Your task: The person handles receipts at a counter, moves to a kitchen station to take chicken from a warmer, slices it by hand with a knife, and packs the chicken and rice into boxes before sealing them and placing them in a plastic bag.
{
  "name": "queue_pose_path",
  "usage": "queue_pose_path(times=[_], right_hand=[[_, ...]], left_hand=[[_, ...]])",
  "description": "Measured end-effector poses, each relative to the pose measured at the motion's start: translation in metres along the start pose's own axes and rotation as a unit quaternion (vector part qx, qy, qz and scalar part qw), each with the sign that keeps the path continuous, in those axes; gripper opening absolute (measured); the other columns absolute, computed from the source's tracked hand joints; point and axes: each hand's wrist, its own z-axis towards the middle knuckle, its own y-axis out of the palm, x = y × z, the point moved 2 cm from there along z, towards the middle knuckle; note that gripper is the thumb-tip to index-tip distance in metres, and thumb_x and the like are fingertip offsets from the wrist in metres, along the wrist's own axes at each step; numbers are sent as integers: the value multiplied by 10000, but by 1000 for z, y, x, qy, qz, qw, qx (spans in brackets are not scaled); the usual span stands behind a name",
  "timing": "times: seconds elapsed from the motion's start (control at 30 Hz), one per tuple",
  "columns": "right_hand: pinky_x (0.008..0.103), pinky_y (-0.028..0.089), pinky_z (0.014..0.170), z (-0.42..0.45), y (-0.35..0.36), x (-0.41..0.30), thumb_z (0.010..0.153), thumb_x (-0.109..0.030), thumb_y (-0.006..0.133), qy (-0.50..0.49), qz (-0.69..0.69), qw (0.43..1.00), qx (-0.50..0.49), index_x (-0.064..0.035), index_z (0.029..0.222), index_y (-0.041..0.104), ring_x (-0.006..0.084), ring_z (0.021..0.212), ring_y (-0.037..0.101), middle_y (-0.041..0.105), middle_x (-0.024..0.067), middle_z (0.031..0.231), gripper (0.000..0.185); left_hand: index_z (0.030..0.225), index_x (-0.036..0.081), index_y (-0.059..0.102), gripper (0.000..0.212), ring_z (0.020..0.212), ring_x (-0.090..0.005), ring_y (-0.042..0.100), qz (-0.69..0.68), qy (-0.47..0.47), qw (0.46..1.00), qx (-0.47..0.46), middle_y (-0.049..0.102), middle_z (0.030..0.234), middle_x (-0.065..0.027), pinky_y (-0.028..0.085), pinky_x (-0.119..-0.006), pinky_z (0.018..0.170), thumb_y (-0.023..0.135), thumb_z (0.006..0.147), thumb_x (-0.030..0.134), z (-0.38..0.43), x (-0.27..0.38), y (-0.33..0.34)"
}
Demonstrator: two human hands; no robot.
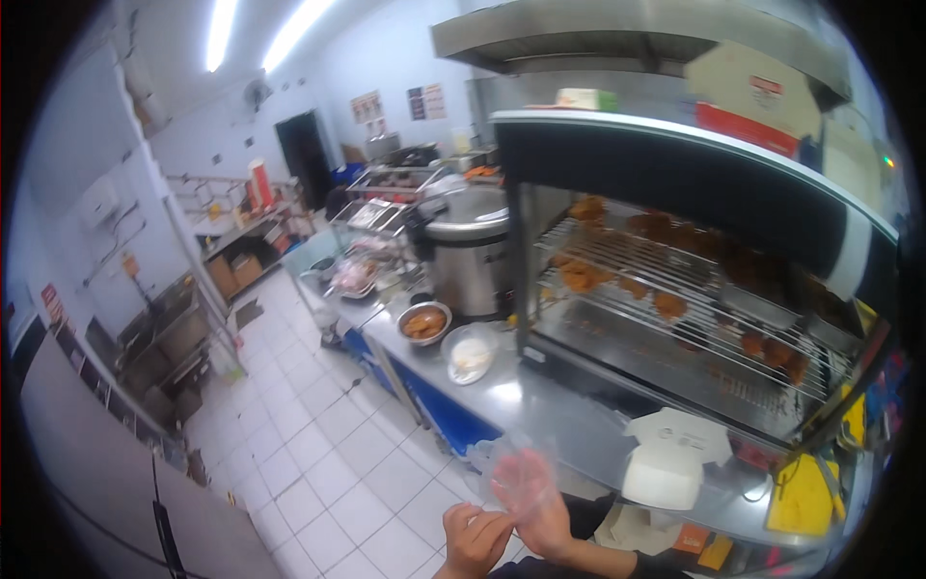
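Observation:
A clear plastic glove [532, 452] covers the fingers and palm of my right hand [532, 499], in front of the steel counter. The right fingers look stretched out inside the film, though blur softens their outline. My left hand [474, 539] pinches the glove's cuff close to the right wrist. To the right of my hands, an open white takeaway box [662, 478] with its lid unfolded sits on the counter [557, 427].
A heated display cabinet [673, 174] holds fried pieces [582, 275] on wire racks. Left of it are a steel cooker [470, 268], a bowl of fried food [423, 323] and a clear tub with white contents [470, 353]. Something yellow [803, 496] lies at the counter's right end.

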Motion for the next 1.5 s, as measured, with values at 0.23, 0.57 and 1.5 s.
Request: queue_pose_path(times=[0.23, 0.57, 1.5], right_hand=[[664, 218, 1024, 67, 40, 53, 716, -891, 168, 198, 219, 955, 12, -433, 1469, 104, 426, 1362, 200, 169, 90, 1536, 884], [645, 244, 1044, 261, 31, 141, 798, -830, 220, 209, 332, 920, -4, -372, 1482, 178, 471, 1332, 266, 229, 193, 1494, 824], [364, 537, 766, 660, 15, 68, 889, -210, 553, -56, 264, 959, 84, 72, 1254, 494, 217, 1007, 604, 606, 164, 1110, 464]], left_hand=[[1230, 100, 560, 446, 1140, -303, 524, 35, -130, 977, -168, 563, 1207, -99, 360, -539, 1006, 646, 792, 100, -50, -76, -24], [842, 132, 623, 165, 863, -198, 560, 11, -38, 992, -120, 566, 817, -4, 320, -439, 826, 688, 691, 120, -20, -229, 21], [1437, 38, 317, 604, 1410, -343, 220, -18, 181, 973, -144, 263, 1512, -164, 116, -529, 1124, 522, 905, 240, 414, -630, 134]])
